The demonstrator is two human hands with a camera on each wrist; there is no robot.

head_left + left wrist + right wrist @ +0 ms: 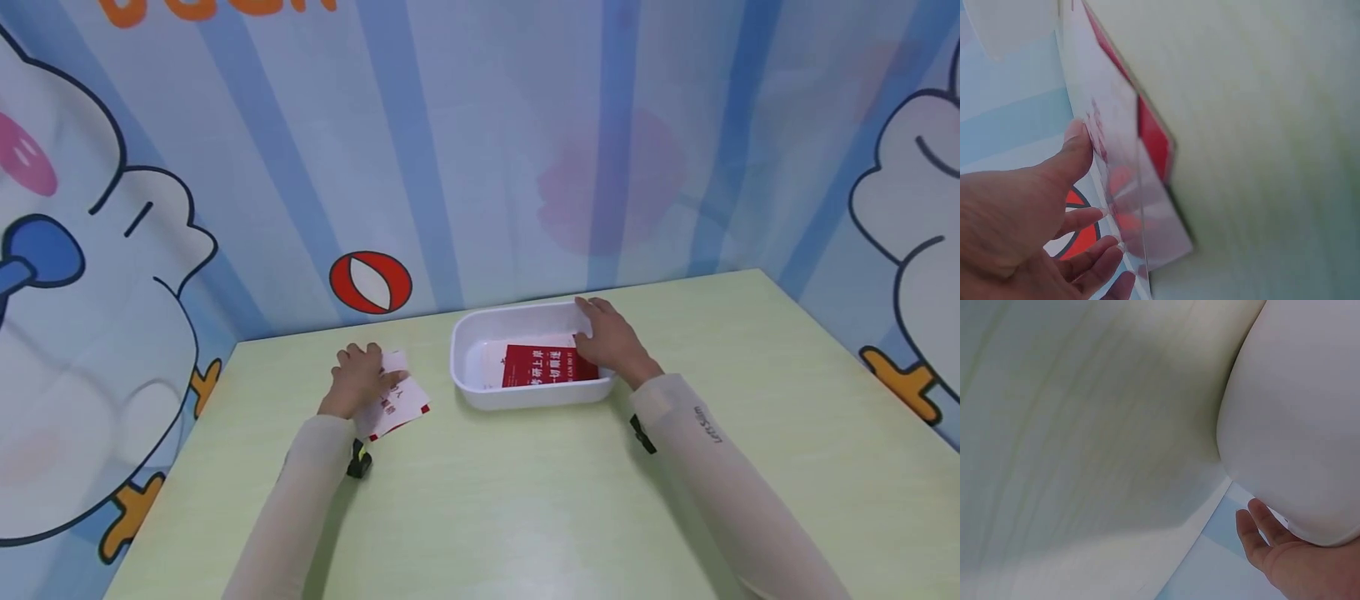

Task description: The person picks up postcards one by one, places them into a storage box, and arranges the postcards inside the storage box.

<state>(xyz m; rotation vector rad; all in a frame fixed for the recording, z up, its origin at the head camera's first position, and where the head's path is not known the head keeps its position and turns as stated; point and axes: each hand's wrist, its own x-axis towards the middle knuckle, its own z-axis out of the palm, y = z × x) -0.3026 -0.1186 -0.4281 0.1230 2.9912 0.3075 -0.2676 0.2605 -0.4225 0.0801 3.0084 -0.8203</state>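
Note:
My left hand lies over a small pile of red-and-white printed cards on the table, left of a white plastic tub. In the left wrist view, the thumb and fingertips of that hand are spread against the top white card, and red edges show beneath. At the tub's right end, my right hand grips the rim, thumb inside. Fingers of the right hand reach past the outer wall in the right wrist view. Inside the tub lies a red card with white lettering, partly hidden by the hand.
The pale yellow-green table extends in front of the tub and on both sides. Along its back edge hangs a blue striped cloth backdrop with cartoon figures. Black wrist cameras sit under both sleeves.

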